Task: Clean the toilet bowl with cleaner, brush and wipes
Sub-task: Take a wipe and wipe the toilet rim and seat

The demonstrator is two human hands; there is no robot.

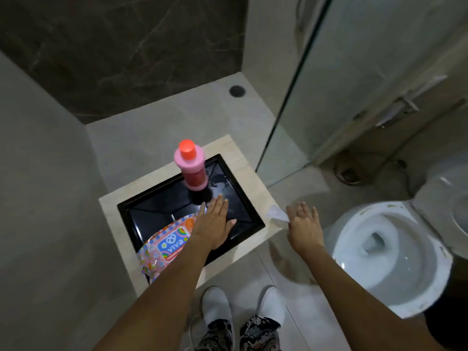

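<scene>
At six o'clock stand two white shoes [243,307]. Above them, the left hand [215,224] reaches with straight fingers over the black basin [243,198], its wrist beside the wipes pack [164,247] at about seven o'clock of centre. The right hand [304,228] pinches a white wipe [277,214] beside the basin's counter. The toilet bowl [387,252] lies open at four o'clock. Farther off, the pink cleaner bottle [191,165] stands upright in the basin.
</scene>
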